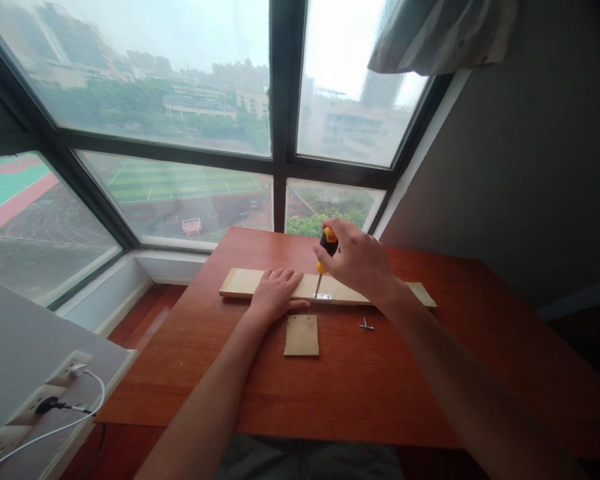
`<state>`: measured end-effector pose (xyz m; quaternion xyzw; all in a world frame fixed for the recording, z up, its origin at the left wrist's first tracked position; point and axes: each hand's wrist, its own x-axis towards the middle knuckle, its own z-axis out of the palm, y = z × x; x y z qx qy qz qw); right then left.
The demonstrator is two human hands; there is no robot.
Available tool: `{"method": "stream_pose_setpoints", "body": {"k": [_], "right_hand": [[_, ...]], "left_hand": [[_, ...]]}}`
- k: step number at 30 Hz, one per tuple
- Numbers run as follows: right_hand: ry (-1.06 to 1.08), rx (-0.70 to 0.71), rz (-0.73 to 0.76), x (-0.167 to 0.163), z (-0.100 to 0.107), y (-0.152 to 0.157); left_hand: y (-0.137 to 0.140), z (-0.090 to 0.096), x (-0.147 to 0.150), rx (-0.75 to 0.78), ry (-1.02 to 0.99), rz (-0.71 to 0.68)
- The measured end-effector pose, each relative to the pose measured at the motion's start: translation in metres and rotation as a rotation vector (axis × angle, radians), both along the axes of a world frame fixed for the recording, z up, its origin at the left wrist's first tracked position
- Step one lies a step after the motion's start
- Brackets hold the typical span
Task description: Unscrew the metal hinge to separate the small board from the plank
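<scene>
Red-brown worktop (355, 393), near edge at the person's lap. Small wooden panel (301, 339) mid-worktop, two holes by its far edge; loose fasteners (365, 325), likely screws, to its right. Beyond, toward the far edge: long board (241, 283). Left grip (277, 293) laid over it, fingers extended; right grip (357, 257) closed round screwdriver (329, 243), tip at metal plate (323, 297). Looks partway: plate sits on board, screw work seemingly underway; panel separate, fasteners loose. No readable brands or labels. Windows (195, 100) past far edge.

Dark-framed windows (279, 150) beside grey wall (525, 173)
</scene>
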<state>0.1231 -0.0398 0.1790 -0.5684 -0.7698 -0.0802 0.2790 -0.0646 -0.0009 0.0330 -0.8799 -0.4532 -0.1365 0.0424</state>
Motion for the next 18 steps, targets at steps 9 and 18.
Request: {"method": "stream_pose_setpoints", "body": {"k": [9,18], "right_hand": [[0.060,0.002,0.085,-0.0005,-0.0029,0.0071],[0.019,-0.040,-0.013,-0.0002,0.0022,0.0063]], "left_hand": [[-0.0010,0.0011,0.0009,-0.006,0.002,0.010],[-0.0013,0.0004,0.0010,-0.005,-0.004,0.011]]}}
